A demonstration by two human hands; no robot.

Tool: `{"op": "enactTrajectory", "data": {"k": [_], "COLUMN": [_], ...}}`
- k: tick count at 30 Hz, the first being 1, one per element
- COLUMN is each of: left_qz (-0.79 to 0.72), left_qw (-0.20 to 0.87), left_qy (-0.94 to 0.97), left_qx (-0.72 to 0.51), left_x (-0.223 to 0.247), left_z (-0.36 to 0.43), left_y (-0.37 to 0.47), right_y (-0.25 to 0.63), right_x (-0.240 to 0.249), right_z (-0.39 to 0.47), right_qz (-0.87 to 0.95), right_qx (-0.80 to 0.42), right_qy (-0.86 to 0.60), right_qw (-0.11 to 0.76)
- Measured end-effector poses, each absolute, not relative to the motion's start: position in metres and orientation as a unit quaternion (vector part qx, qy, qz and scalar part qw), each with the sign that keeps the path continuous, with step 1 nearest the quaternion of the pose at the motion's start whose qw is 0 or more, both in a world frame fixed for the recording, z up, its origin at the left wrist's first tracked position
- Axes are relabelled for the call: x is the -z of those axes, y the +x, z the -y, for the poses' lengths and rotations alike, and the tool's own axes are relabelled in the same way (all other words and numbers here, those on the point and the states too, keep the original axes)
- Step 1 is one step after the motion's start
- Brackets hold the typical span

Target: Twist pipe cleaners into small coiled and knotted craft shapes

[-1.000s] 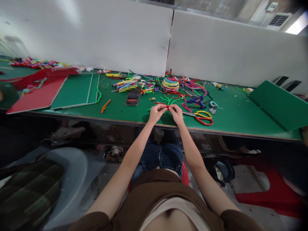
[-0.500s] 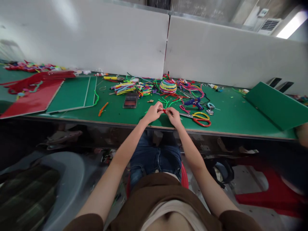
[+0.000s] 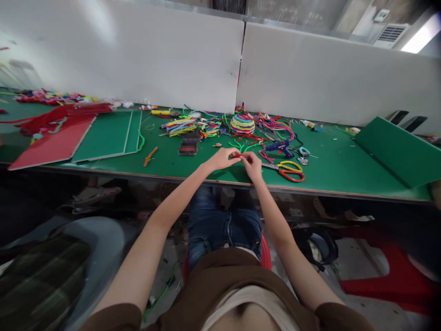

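My left hand (image 3: 222, 159) and my right hand (image 3: 252, 164) meet over the near edge of the green table (image 3: 330, 170). Between their fingertips they pinch a small red pipe cleaner piece (image 3: 236, 156), mostly hidden by the fingers. Just right of my right hand lie scissors (image 3: 288, 169) with red and yellow handles. Behind them rest a blue glue gun (image 3: 278, 146) and a tangle of coloured pipe cleaners (image 3: 272, 124). A striped round coil (image 3: 243, 123) sits further back.
White partition boards (image 3: 172, 55) close off the table's back. Green (image 3: 110, 131) and red (image 3: 51, 142) sheets lie at the left, a tilted green board (image 3: 396, 149) at the right. An orange pipe cleaner (image 3: 150, 156) lies loose. A red stool (image 3: 389, 276) stands on the floor at the right.
Both hands stayed together on the red piece, shifting slightly along the table edge. The long red ends seen earlier are now drawn in between the fingers. The view swayed a little.
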State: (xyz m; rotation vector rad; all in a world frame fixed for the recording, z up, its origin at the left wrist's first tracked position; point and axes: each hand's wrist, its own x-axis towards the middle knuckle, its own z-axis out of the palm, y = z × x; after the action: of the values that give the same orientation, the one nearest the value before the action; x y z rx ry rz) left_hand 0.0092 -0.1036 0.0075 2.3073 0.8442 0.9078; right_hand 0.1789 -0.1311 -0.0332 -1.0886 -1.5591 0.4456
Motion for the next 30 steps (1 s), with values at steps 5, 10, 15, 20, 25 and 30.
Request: {"op": "enactTrajectory", "data": {"k": [5,10,15,20,25,30], "left_qz": [-0.355,-0.401,-0.408,-0.372,-0.342,-0.366], "left_qw": [0.382,0.345,0.306,0.310,0.396,0.318], "left_qy": [0.727,0.654,0.650,0.675,0.649,0.688], "left_qx": [-0.448,-0.541,-0.564,-0.557,-0.552,-0.540], "left_x": [0.012,0.035,0.041,0.041,0.045,0.042], "left_z": [0.108,0.113,0.118,0.118,0.115,0.117], "left_y": [0.031,0.050,0.053,0.050,0.048,0.047], "right_y": [0.178,0.177,0.177,0.180,0.180,0.180], "right_x": [0.030,0.034,0.035,0.031,0.030,0.030], "right_z": [0.135,0.136,0.137,0.134,0.134,0.136], "right_qz": [0.670,0.690,0.695,0.649,0.631,0.648], "right_qx": [-0.126,-0.033,-0.027,-0.138,-0.181,-0.157], "right_qy": [-0.454,-0.477,-0.501,-0.484,-0.476,-0.477], "right_qw": [0.573,0.544,0.515,0.571,0.585,0.572]}}
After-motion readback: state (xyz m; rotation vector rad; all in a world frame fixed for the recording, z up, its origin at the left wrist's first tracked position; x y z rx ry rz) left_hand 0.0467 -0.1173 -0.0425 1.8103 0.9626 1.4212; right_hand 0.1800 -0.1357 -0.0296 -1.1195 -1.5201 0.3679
